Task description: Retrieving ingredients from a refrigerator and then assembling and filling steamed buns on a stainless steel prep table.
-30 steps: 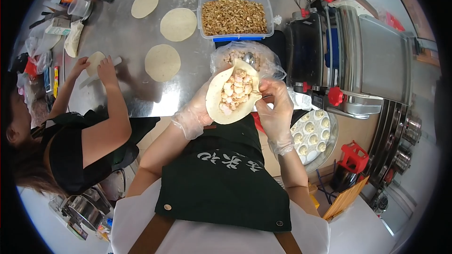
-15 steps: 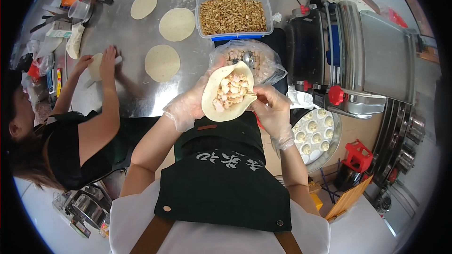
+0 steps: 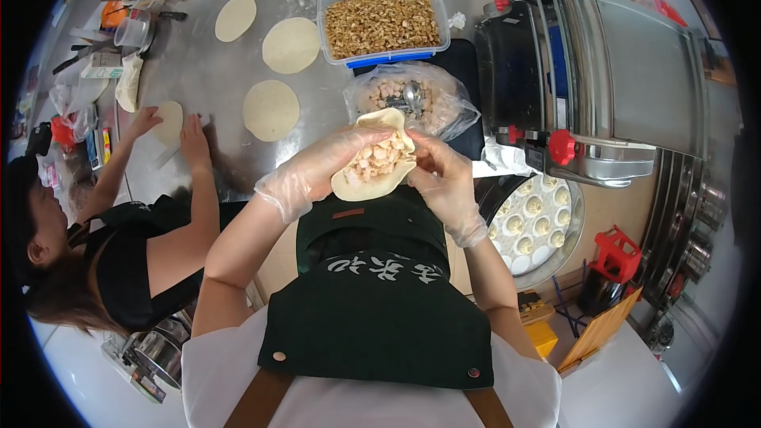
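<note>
A round dough wrapper (image 3: pixel 371 191) is cupped in front of my apron, its edge gathered into pleats on the right. Chunky pale filling (image 3: pixel 377 157) sits exposed inside it. My left hand (image 3: pixel 317 162), in a clear plastic glove, cradles the wrapper from the left, with the thumb lying over the filling. Also gloved, my right hand (image 3: pixel 444 174) pinches the pleated right edge between thumb and fingers. Just beyond the hands lies a clear plastic bag (image 3: pixel 456 103) of similar chunky filling, with a metal spoon (image 3: pixel 413 97) in it.
Flat dough rounds (image 3: pixel 271 110) lie on the steel table (image 3: pixel 214 71). A clear tub (image 3: pixel 323 32) of brown chopped pieces stands beyond the bag. At right are a roller machine (image 3: pixel 583 71) and a round pan (image 3: pixel 572 234) of pleated buns. On the left, a co-worker's hands (image 3: pixel 194 143) touch another round.
My left thumb has come over the filling, and the wrapper's mouth has narrowed. My right hand has shifted slightly left and up along the edge. The co-worker's hands have moved apart.
</note>
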`<action>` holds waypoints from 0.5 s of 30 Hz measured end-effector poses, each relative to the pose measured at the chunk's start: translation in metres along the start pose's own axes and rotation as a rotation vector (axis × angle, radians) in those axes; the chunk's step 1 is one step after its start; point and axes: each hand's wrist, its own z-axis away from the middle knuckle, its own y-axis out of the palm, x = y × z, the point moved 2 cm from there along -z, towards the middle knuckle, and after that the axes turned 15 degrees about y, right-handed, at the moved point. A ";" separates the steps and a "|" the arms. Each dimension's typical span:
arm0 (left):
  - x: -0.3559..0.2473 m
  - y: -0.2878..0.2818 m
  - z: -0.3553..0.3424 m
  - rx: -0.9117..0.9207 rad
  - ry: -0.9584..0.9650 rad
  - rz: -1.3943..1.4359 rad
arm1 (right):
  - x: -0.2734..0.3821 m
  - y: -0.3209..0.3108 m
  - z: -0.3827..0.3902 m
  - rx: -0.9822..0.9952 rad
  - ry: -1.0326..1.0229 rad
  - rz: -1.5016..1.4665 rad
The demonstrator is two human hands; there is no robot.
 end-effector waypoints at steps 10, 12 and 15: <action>0.008 -0.004 -0.012 -0.041 0.029 0.066 | -0.005 0.008 0.003 -0.076 0.086 -0.148; 0.005 0.000 -0.010 -0.044 0.029 0.036 | -0.007 0.008 0.003 -0.022 0.146 -0.349; 0.006 -0.003 -0.012 -0.044 0.031 0.008 | 0.000 0.008 0.003 0.032 0.110 -0.351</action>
